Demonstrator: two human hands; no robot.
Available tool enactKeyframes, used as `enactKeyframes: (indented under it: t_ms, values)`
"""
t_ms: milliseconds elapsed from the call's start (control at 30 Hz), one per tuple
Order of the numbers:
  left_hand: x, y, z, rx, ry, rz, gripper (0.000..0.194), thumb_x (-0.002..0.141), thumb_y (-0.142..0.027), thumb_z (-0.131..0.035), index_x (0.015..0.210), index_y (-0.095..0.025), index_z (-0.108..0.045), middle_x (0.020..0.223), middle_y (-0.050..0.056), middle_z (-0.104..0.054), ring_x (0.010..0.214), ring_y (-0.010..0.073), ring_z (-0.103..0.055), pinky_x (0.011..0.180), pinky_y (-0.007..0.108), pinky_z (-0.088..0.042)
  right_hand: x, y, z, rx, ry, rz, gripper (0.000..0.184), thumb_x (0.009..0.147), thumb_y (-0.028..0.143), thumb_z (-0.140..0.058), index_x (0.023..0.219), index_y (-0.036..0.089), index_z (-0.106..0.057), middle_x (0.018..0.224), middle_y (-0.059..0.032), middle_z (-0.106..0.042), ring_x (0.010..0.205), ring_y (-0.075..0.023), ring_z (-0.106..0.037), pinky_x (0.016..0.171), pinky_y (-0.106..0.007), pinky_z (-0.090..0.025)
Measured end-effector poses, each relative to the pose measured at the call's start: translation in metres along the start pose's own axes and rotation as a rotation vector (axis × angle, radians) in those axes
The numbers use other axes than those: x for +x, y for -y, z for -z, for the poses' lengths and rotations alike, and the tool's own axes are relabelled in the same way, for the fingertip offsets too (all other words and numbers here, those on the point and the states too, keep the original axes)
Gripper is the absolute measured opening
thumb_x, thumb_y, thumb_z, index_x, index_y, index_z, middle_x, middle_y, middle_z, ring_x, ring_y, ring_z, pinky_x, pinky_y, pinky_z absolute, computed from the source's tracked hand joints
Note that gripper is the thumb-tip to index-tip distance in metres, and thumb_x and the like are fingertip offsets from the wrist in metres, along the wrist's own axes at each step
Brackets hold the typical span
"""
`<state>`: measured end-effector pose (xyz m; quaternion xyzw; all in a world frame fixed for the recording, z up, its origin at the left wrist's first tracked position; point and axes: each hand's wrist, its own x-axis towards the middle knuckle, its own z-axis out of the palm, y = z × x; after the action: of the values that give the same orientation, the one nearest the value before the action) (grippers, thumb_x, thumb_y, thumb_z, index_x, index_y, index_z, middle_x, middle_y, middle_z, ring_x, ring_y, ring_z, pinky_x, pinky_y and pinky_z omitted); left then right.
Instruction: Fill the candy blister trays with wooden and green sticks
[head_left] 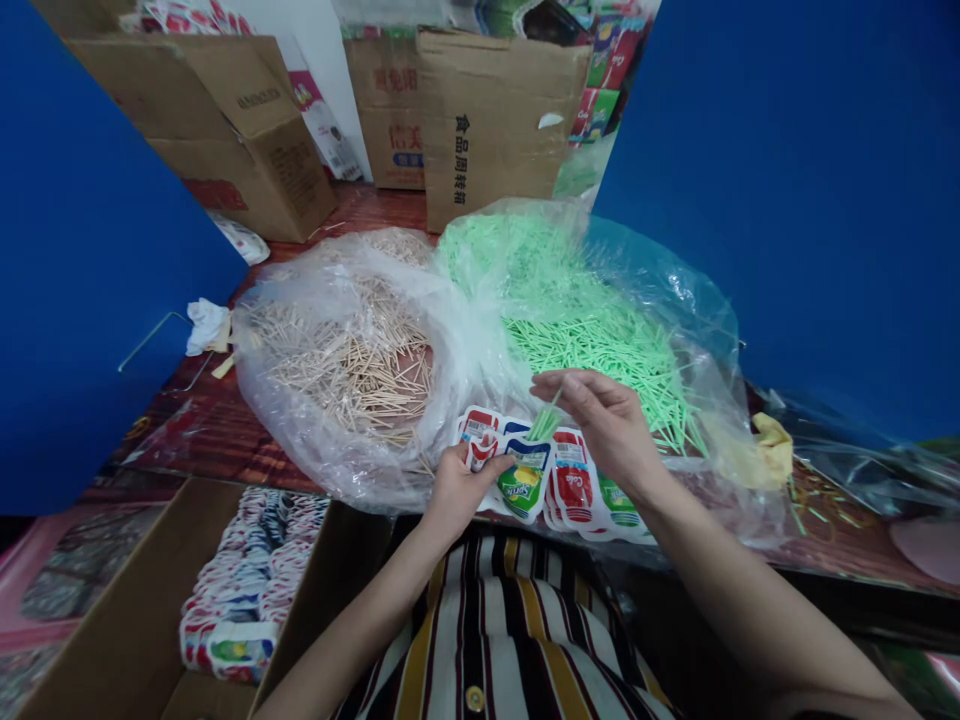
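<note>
Toward the front of the table [375, 207], the left hand [463, 484] pinches a red packet [481, 452], its thumb lying against the Sprite packet [523, 487]. A bunch of green sticks [543, 424] slants up from that packet's top edge. Over them curves the right hand [604, 412], fingers partly bent; whether it grips a stick, I cannot tell. The step in hand looks like bringing sticks to the Sprite packet; the next move seems to call for light fingertips and a steady left hold, lest the bunch slide.

Just beside, to the right, lies a Cola packet [574, 487]. Behind spread the green heap [592, 345] and the brown sticks [382, 375]. Crumpled plastic [474, 345] rises between these heaps and could snag a reaching hand. Lower left, an open box [142, 595] holds packed rows [251, 570]; cartons [502, 130] stand at the back.
</note>
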<state>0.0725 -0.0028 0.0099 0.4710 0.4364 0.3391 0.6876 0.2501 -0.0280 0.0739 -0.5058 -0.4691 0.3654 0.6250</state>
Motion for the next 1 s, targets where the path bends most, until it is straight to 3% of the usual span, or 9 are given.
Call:
enactKeyframes:
  t_ms: [100,200,300,400,433,600,700,867,1000]
  values:
    - [0.0,0.001,0.001,0.016,-0.003,-0.011,0.025,0.063,-0.032,-0.077,0.077,-0.012,-0.07,0.08,0.006,-0.073,0.072,0.0184,-0.064,0.068,0.029,-0.052,0.013,0.002,0.02,-0.102,-0.219,0.173,0.017,0.09,0.037,-0.053,0.093,0.025,-0.065,0.098,-0.003,-0.069,0.089,-0.018,-0.066,0.089,-0.043,-0.051]
    - [0.0,0.001,0.002,0.008,0.014,-0.015,0.026,0.064,-0.032,-0.077,0.08,-0.013,-0.071,0.083,0.006,-0.073,0.074,0.0185,-0.065,0.069,0.029,-0.052,0.022,0.0,0.042,-0.559,-0.342,0.323,0.026,0.087,0.043,-0.056,0.099,0.023,-0.066,0.107,-0.0084,-0.067,0.105,-0.0253,-0.061,0.096,-0.05,-0.044]
    - [-0.001,0.0,0.001,0.011,0.023,-0.015,0.025,0.064,-0.032,-0.077,0.079,-0.013,-0.071,0.08,0.005,-0.073,0.072,0.0176,-0.064,0.068,0.029,-0.052,0.012,-0.003,0.045,-0.808,-0.039,0.301,0.044,0.09,0.048,-0.047,0.127,0.025,-0.053,0.135,-0.0111,-0.052,0.123,-0.0297,-0.049,0.1,-0.053,-0.041]
    - [-0.001,-0.001,0.0,0.007,0.039,-0.023,0.024,0.066,-0.033,-0.076,0.078,-0.013,-0.071,0.079,0.004,-0.073,0.071,0.0168,-0.064,0.069,0.028,-0.051,-0.011,-0.002,0.028,-0.729,0.466,0.202,0.044,0.096,0.04,-0.036,0.138,0.029,-0.041,0.134,-0.0076,-0.054,0.119,-0.0239,-0.055,0.095,-0.044,-0.048]
    - [-0.001,-0.001,0.0,0.005,0.043,-0.024,0.024,0.066,-0.034,-0.075,0.078,-0.013,-0.071,0.08,0.004,-0.073,0.071,0.0167,-0.064,0.069,0.028,-0.051,-0.018,-0.002,0.022,-0.726,0.506,0.202,0.043,0.096,0.037,-0.039,0.138,0.028,-0.041,0.131,-0.0071,-0.057,0.118,-0.0229,-0.055,0.096,-0.042,-0.047]
    - [-0.002,-0.004,-0.001,-0.028,0.037,-0.017,0.024,0.065,-0.033,-0.076,0.078,-0.013,-0.071,0.08,0.004,-0.073,0.071,0.0165,-0.064,0.07,0.027,-0.05,-0.034,-0.01,0.009,-0.668,0.316,0.281,0.035,0.089,0.027,-0.054,0.125,0.026,-0.054,0.116,-0.0054,-0.066,0.109,-0.0204,-0.061,0.096,-0.037,-0.047]
    - [-0.003,-0.006,-0.001,-0.05,0.027,-0.014,0.026,0.064,-0.034,-0.077,0.078,-0.013,-0.071,0.08,0.004,-0.073,0.071,0.0172,-0.065,0.069,0.027,-0.05,-0.035,-0.018,0.011,-0.653,0.313,0.299,0.026,0.087,0.028,-0.058,0.112,0.025,-0.06,0.112,-0.0064,-0.067,0.105,-0.0222,-0.062,0.094,-0.039,-0.049]
    - [-0.003,-0.006,0.0,-0.015,0.037,-0.015,0.026,0.064,-0.035,-0.077,0.076,-0.013,-0.071,0.076,0.004,-0.072,0.068,0.0171,-0.064,0.067,0.027,-0.05,-0.037,-0.021,0.01,-0.623,0.237,0.259,0.039,0.082,0.028,-0.064,0.119,0.024,-0.052,0.11,-0.0078,-0.067,0.101,-0.0229,-0.064,0.089,-0.041,-0.051]
    - [-0.003,-0.006,0.0,-0.03,0.042,-0.015,0.023,0.065,-0.033,-0.076,0.075,-0.013,-0.071,0.076,0.003,-0.072,0.068,0.0154,-0.063,0.068,0.026,-0.05,-0.036,-0.015,0.008,-0.638,0.287,0.353,0.024,0.082,0.023,-0.064,0.106,0.024,-0.06,0.108,-0.0068,-0.067,0.103,-0.0218,-0.062,0.092,-0.039,-0.048]
